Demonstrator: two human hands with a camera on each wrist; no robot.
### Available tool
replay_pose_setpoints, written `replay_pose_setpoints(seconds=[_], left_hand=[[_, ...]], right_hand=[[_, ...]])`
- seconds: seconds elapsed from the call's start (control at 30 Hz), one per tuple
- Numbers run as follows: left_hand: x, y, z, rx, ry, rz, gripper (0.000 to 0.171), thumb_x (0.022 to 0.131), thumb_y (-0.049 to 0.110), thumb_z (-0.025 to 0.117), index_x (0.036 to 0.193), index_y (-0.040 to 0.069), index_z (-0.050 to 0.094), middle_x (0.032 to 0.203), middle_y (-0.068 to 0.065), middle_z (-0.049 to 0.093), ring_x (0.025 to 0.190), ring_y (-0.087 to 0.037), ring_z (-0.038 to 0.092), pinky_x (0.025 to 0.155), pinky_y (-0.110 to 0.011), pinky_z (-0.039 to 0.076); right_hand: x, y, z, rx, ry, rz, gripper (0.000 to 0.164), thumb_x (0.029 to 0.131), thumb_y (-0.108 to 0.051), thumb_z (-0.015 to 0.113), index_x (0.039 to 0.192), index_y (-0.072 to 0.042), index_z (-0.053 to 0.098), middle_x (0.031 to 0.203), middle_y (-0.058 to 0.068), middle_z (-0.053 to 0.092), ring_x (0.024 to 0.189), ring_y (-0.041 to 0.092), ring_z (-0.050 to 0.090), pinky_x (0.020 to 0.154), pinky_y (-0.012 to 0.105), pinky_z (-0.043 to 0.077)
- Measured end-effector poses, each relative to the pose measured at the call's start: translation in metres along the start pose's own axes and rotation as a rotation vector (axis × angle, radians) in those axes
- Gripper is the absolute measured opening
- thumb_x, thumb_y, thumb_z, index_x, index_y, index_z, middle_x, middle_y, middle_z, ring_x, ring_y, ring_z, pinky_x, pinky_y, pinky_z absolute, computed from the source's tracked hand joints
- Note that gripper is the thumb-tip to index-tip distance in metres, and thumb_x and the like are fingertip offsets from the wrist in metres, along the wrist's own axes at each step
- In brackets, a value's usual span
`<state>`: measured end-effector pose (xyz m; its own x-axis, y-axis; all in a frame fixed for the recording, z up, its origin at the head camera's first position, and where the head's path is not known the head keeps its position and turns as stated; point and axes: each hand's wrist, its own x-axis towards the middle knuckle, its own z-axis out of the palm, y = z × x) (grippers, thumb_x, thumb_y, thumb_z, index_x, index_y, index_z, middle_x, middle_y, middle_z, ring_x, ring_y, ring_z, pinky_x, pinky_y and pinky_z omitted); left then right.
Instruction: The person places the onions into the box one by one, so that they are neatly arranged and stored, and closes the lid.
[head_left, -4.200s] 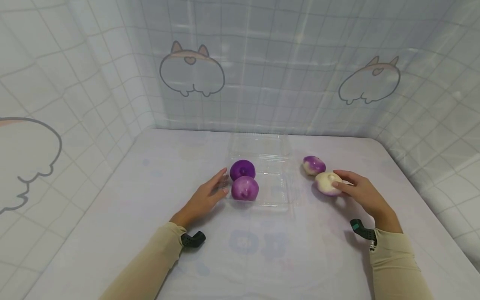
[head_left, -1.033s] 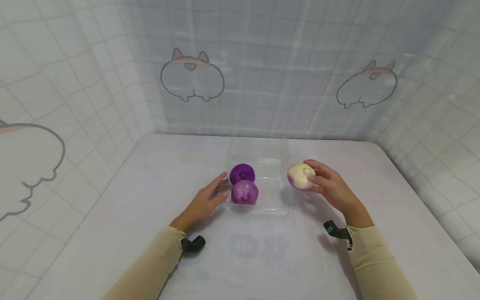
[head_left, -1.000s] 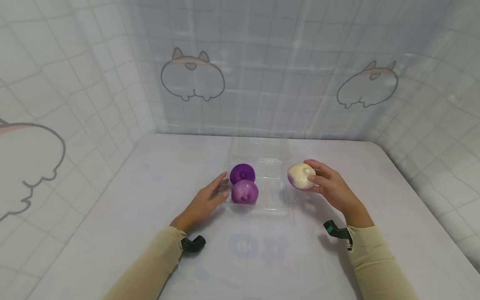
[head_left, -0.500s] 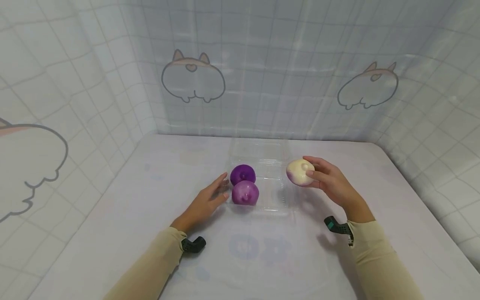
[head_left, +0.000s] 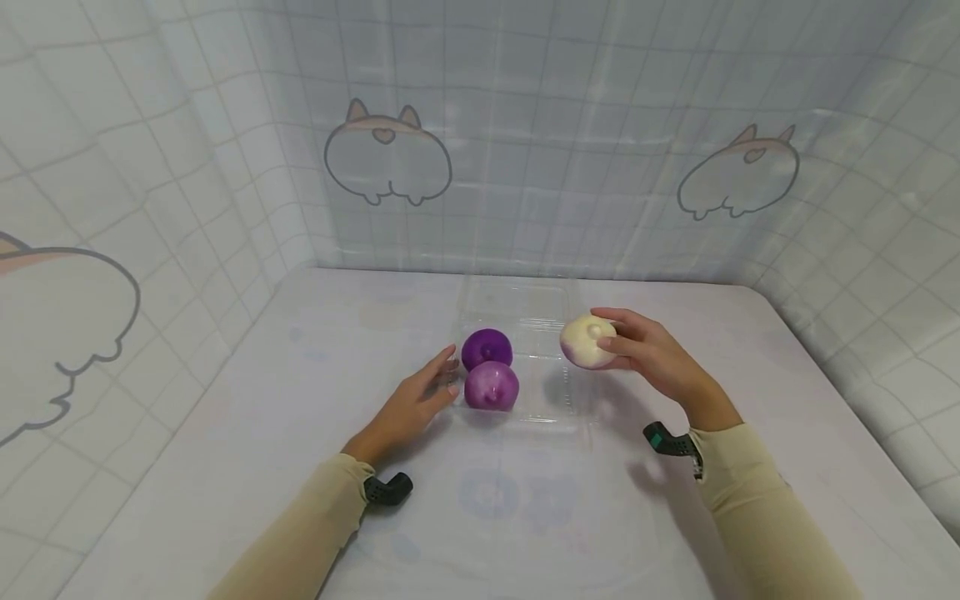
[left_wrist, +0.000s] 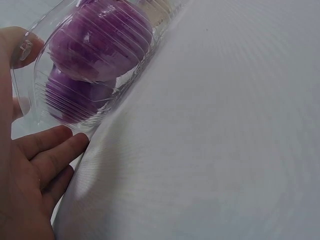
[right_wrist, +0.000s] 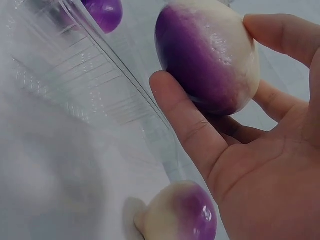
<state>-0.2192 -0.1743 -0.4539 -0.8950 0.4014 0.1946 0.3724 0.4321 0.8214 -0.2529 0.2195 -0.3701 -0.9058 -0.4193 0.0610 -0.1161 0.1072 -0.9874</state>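
Note:
My right hand grips a large cream-and-purple turnip, thumb and fingers around it, raised over the right edge of a clear plastic clamshell box. A dark purple onion and a lighter purple onion sit inside the box's left half, one behind the other. My left hand rests at the box's left end, fingers relaxed and spread, fingertips right at the clear wall. A smaller cream-and-purple turnip lies on the table beside the box; my right hand hides it in the head view.
The box's clear lid lies folded open toward the back. A pale cloth covers the table. Behind it hangs a grid-patterned curtain with cartoon animal outlines, which also runs along both sides.
My right hand has lifted the large turnip from the table at the right and carried it left to the box's edge, slightly further in the last half second. My left hand stays put.

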Motion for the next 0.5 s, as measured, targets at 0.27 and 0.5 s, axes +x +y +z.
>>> replay_pose_setpoints(seconds=[0.27,0.5], left_hand=[[0.001,0.0,0.0,0.008,0.006,0.028,0.069,0.103,0.035,0.056,0.161,0.016,0.024,0.151,-0.01,0.048,0.134,-0.028,0.05,0.115,-0.055,0.029],[0.0,0.0,0.0,0.014,0.009,0.022,0.07,0.103,0.035,0.057,0.161,0.016,0.024,0.151,-0.01,0.048,0.135,-0.028,0.049,0.115,-0.056,0.028]], right_hand=[[0.006,-0.003,0.005,-0.013,-0.029,0.012,0.055,0.1,-0.01,0.06,0.149,0.003,0.04,0.138,0.022,0.046,0.108,0.021,0.061,0.09,0.031,0.056],[0.012,-0.001,0.007,-0.019,-0.04,0.029,0.056,0.099,-0.013,0.062,0.149,0.002,0.04,0.14,0.021,0.046,0.109,0.022,0.061,0.09,0.032,0.056]])
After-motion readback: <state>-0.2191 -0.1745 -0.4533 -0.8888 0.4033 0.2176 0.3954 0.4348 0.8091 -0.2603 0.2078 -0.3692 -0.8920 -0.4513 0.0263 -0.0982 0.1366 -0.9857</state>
